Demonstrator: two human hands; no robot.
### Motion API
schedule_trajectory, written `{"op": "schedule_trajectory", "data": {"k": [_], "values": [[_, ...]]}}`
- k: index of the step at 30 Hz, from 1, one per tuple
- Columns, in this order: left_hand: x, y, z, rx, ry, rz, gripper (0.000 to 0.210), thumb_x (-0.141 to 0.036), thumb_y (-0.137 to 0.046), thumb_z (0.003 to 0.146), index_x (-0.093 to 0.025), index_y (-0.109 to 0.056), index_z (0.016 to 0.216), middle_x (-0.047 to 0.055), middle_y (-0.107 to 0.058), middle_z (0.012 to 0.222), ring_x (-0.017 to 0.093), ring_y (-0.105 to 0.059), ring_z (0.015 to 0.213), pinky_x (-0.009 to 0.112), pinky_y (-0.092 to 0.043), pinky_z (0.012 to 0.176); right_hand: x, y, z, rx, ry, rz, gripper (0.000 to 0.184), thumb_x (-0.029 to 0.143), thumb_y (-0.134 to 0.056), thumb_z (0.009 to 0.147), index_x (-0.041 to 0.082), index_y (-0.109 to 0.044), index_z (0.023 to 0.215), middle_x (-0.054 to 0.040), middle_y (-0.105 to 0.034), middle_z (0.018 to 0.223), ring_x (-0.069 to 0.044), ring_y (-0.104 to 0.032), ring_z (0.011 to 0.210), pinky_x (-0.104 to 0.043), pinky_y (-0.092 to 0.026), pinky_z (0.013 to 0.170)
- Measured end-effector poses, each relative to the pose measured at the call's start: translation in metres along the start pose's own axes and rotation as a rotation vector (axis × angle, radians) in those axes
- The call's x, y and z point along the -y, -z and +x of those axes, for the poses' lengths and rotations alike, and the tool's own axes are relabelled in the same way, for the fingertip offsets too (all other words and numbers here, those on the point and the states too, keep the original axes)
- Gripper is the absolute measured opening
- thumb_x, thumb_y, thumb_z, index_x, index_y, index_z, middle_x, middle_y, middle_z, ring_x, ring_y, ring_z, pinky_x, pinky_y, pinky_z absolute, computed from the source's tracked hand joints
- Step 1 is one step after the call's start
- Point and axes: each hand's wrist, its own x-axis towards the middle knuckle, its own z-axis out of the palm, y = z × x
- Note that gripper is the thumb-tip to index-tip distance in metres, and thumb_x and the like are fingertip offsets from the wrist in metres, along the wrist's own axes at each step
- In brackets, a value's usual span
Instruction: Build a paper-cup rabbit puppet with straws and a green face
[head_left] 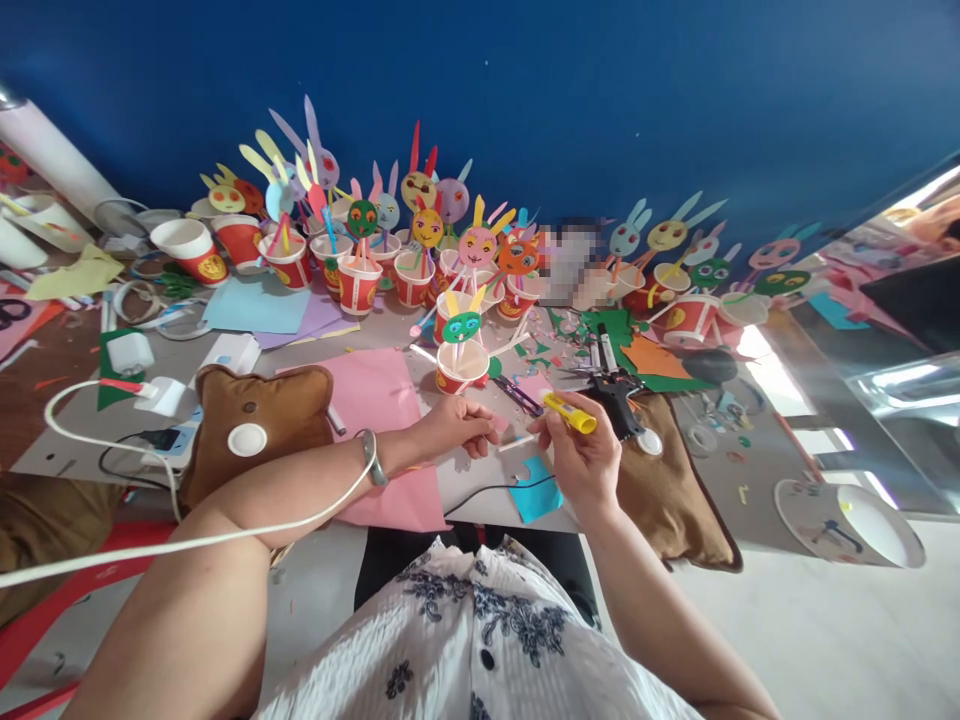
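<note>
Near the table's front edge, my left hand has its fingers pinched together at a small piece of pink paper. My right hand grips a short yellow tube, which looks like a glue stick. A thin white stick lies between the hands, its right end close to my right fingertips; whether they touch it I cannot tell. Just beyond my left hand stands a red and white paper cup with a green rabbit face on it. Blue paper lies below my right hand.
Several cups with paper rabbit faces line the blue wall. Pink paper and a brown cushion lie left; a black glue gun and another brown cushion lie right. A white cable crosses my left arm. Paper scraps cover the table behind.
</note>
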Motion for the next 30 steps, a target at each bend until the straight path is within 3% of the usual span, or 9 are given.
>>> {"op": "schedule_trajectory", "data": {"k": [6, 14, 20, 23, 27, 30], "values": [[0.002, -0.001, 0.000, 0.008, -0.078, 0.061, 0.041, -0.048, -0.080, 0.075, -0.009, -0.069, 0.075, 0.002, -0.065, 0.060, 0.007, -0.058, 0.048, 0.019, -0.047, 0.048, 0.003, -0.007, -0.001, 0.171, -0.038, 0.024, 0.037, 0.028, -0.073, 0.082, 0.026, -0.059, 0.116, 0.0002, -0.076, 0.085, -0.015, -0.069, 0.071, -0.034, -0.056, 0.077], [0.008, -0.001, 0.000, 0.026, -0.129, 0.155, 0.045, -0.053, -0.078, 0.077, -0.009, -0.068, 0.078, 0.000, -0.061, 0.056, 0.008, -0.056, 0.046, 0.018, -0.047, 0.044, 0.004, -0.016, -0.001, 0.150, -0.040, -0.017, 0.043, 0.028, -0.075, 0.077, 0.026, -0.057, 0.117, 0.0010, -0.073, 0.083, -0.013, -0.062, 0.066, -0.029, -0.052, 0.068], [0.014, 0.000, 0.003, 0.019, -0.157, 0.192, 0.041, -0.049, -0.077, 0.077, -0.010, -0.067, 0.082, 0.002, -0.063, 0.061, 0.009, -0.057, 0.049, 0.021, -0.047, 0.045, 0.004, -0.015, -0.001, 0.203, -0.004, -0.038, 0.038, 0.025, -0.071, 0.081, 0.025, -0.056, 0.116, 0.0034, -0.070, 0.075, -0.013, -0.061, 0.062, -0.028, -0.051, 0.063], [0.016, 0.000, 0.004, -0.015, -0.210, 0.194, 0.037, -0.043, -0.079, 0.075, -0.010, -0.067, 0.088, 0.002, -0.065, 0.067, 0.010, -0.058, 0.051, 0.022, -0.048, 0.048, 0.006, -0.016, -0.005, 0.136, 0.141, -0.087, 0.038, 0.018, -0.069, 0.082, 0.027, -0.056, 0.117, 0.0038, -0.071, 0.076, -0.013, -0.063, 0.061, -0.029, -0.054, 0.065], [0.010, -0.002, -0.001, -0.077, -0.334, 0.254, 0.031, -0.034, -0.079, 0.074, -0.011, -0.066, 0.091, 0.004, -0.068, 0.082, 0.009, -0.061, 0.062, 0.023, -0.050, 0.060, 0.006, -0.013, -0.013, -0.020, 0.509, -0.208, 0.044, 0.010, -0.070, 0.080, 0.029, -0.056, 0.117, 0.0017, -0.074, 0.079, -0.016, -0.068, 0.063, -0.034, -0.058, 0.065], [0.004, -0.003, -0.007, -0.069, -0.419, 0.287, 0.026, -0.035, -0.076, 0.077, -0.013, -0.066, 0.088, 0.004, -0.067, 0.081, 0.010, -0.061, 0.069, 0.024, -0.051, 0.067, 0.002, -0.007, -0.017, -0.023, 0.686, -0.247, 0.043, 0.008, -0.073, 0.075, 0.031, -0.057, 0.108, 0.0007, -0.077, 0.082, -0.018, -0.071, 0.061, -0.035, -0.060, 0.059]]}}
